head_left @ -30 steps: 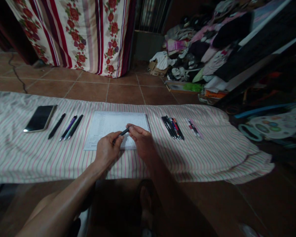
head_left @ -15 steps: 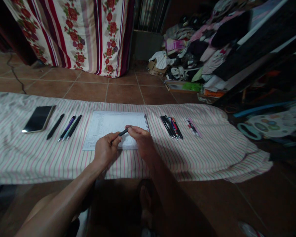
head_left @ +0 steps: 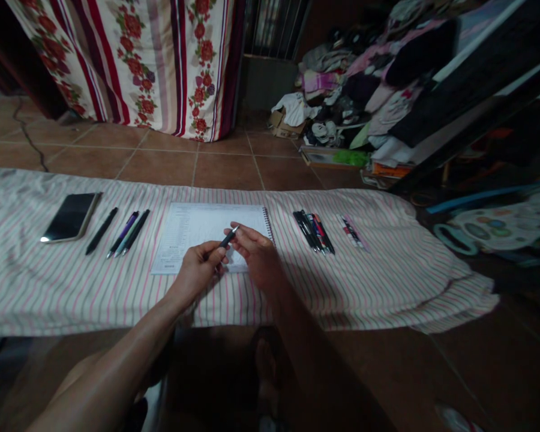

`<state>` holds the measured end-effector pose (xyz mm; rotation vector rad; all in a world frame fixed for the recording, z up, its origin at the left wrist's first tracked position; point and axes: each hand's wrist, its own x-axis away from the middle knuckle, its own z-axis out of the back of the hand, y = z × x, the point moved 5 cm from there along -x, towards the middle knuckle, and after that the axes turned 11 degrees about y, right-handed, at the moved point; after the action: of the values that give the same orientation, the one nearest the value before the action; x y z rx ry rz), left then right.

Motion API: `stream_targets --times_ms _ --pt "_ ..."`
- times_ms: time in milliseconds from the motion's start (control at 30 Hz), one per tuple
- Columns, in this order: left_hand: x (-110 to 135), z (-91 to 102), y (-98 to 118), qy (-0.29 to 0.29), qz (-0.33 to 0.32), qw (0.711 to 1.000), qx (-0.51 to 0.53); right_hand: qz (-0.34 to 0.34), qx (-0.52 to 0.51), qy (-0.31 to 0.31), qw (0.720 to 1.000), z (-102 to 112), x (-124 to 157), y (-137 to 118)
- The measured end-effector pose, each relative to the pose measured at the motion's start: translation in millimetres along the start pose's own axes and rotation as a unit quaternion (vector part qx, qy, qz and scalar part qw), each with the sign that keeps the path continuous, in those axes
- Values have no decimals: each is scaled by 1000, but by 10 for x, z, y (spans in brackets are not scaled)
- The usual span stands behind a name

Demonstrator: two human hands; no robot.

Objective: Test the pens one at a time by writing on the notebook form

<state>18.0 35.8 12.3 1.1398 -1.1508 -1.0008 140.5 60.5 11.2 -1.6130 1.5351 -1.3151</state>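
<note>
**A:** Where is the pen (head_left: 227, 240) on your feed?

**B:** Dead centre, lifted over the near edge of the spiral notebook (head_left: 193, 225). It is slanted, with its pale end toward 1 o'clock. The left hand (head_left: 197, 273) has its fingers wrapped round the lower barrel. The right hand (head_left: 257, 257) pinches the upper end between thumb and forefinger. Both grips are closed on it, with no slack that I can see.

**A:** How would you handle it well?

**B:** I'd judge the left should hold the barrel firm while the right works only the end, in small movements. I'd do it above the paper, so any loose part lands on the page and not in the folds of the striped cloth (head_left: 378, 270).

**A:** Any box or cup for the others?

**B:** None that I see. Three pens (head_left: 126, 233) lie loose at 9 o'clock of the notebook, with a phone (head_left: 69, 217) beyond them. A bunch of pens (head_left: 314, 232) lies at 3 o'clock. What looks like a cardboard box (head_left: 279, 123) sits by the clothes heap (head_left: 355, 90) at 1 o'clock, but I cannot tell its contents.
</note>
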Motion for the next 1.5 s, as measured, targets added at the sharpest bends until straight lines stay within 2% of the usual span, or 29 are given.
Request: stream_targets --times_ms 133,267,400,533,633,800,933,1100,1233,1367,1500 --pt "-11 11 -14 -7 23 999 23 16 38 1 999 41 -15 -12" --pt "-40 96 -52 40 -37 997 -49 61 71 6 996 42 -25 -21" --pt "-33 175 -62 104 -108 975 -164 87 88 62 990 51 -65 20" --pt "-12 175 -42 113 -131 960 -221 85 91 76 989 47 -88 63" --pt "-21 151 -48 102 -110 968 -199 71 98 79 989 66 -69 55" --pt "-27 46 -59 26 -12 999 -30 47 65 15 997 54 -21 6" --pt "-8 1 -47 -15 58 998 32 32 63 13 997 77 -35 4" --pt "-7 -4 -32 -43 84 995 37 22 63 13 998 93 -79 35" --pt "-30 23 -47 -29 58 998 8 31 77 15 996 93 -98 47" --pt "-67 110 -96 27 -33 995 -85 62 86 31 994 76 -79 45" --pt "-70 153 -138 53 -68 985 -147 60 70 22 995 35 -50 64"
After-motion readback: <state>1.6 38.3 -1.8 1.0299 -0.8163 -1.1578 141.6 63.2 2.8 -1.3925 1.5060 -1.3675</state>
